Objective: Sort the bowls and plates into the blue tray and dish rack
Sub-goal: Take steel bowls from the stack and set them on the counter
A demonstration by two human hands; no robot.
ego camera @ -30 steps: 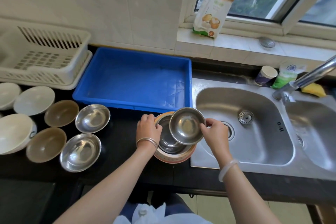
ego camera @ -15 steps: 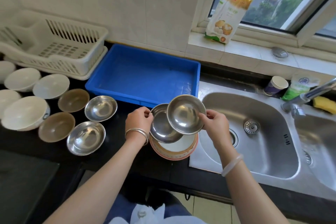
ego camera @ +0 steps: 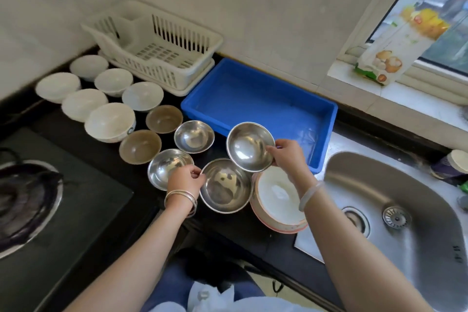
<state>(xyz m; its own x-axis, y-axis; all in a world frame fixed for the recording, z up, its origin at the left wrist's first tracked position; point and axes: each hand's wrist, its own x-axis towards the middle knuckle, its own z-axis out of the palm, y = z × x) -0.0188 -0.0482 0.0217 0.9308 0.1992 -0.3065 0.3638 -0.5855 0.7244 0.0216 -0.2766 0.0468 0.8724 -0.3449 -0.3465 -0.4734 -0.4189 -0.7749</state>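
Note:
My left hand (ego camera: 185, 180) grips the rim of a large steel bowl (ego camera: 225, 186) low over the black counter. My right hand (ego camera: 288, 157) holds a second steel bowl (ego camera: 249, 145) by its rim, raised in front of the blue tray (ego camera: 258, 99), which has nothing in it. A stack of pink-rimmed plates (ego camera: 277, 196) sits beside the sink edge. Two more steel bowls (ego camera: 193, 135) (ego camera: 162, 167), two brown bowls (ego camera: 164, 118) (ego camera: 139, 145) and several white bowls (ego camera: 110, 121) stand on the counter to the left. The white dish rack (ego camera: 157, 45) holds no dishes.
A steel sink (ego camera: 400, 210) lies on the right with a paper cup (ego camera: 455, 163) at its far rim. A gas stove (ego camera: 27, 197) fills the lower left. A printed bag (ego camera: 397, 50) leans on the window sill.
Both hands have moved left with their steel bowls. The left bowl came off the plate stack and down toward the counter. The view has swung left, showing the stove.

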